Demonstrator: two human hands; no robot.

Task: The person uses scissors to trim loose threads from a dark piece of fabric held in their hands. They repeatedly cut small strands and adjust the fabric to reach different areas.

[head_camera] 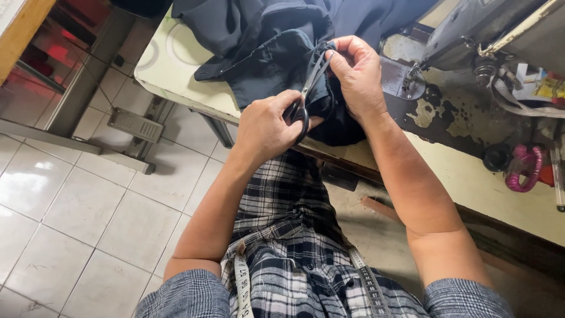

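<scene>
1. Scissors (pixel 307 97) with black handles were in my left hand (pixel 268 126); my fingers were curled tight through the loops.
2. The thin blades pointed up toward my right hand (pixel 357 73), and their tips sat right at the edge of the dark cloth (pixel 265 53).
3. My right hand pinched a small fold of that dark cloth between thumb and fingers, just beside the blade tips.
4. I could not quite tell if the blades were apart or together, because my fingers and the cloth hid part of them.
5. The rest of the dark cloth lay in a heap on the pale table (pixel 170 65), and some hung over its edge near my lap.
6. A grey sewing machine (pixel 471 29) stood on the table past my right hand.
7. A pink spool (pixel 522 168) lay farther along the table, well apart from my hands.
8. A measuring tape (pixel 242 285) hung down over my checked shirt.
9. White floor tiles (pixel 76 206) showed below my left arm.
</scene>
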